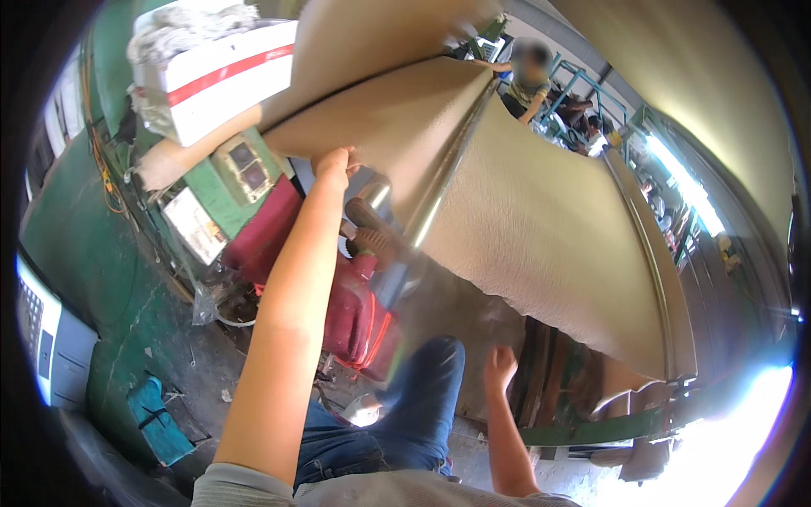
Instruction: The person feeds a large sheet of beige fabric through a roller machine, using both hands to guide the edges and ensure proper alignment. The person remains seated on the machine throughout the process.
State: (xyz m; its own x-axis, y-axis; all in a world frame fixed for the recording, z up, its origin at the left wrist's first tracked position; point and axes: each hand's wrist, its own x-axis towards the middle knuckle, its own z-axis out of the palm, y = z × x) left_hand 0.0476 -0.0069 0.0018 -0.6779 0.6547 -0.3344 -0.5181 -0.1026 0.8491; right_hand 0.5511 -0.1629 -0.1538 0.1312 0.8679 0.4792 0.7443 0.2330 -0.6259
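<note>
My left hand (336, 160) reaches far forward, its fingers closed on the near edge of a broad tan leather-like sheet (380, 106). The sheet runs over a shiny metal roller (452, 165). Right of the roller, a wide stretch of the same wrinkled material (549, 220) slopes down to a second long bar (638, 245), its lower edge ragged. My right hand (501, 363) hangs low beside my knee, apart from the sheet. Its fingers are curled in, and nothing shows in them.
Toothed gears (367, 241) and a dark red machine housing (359, 317) sit just below my left forearm. A white box with a red stripe (228, 80) stands at the upper left. Beyond the sheet, another person (528, 84) is at its far edge. A teal bag (160, 422) lies on the floor.
</note>
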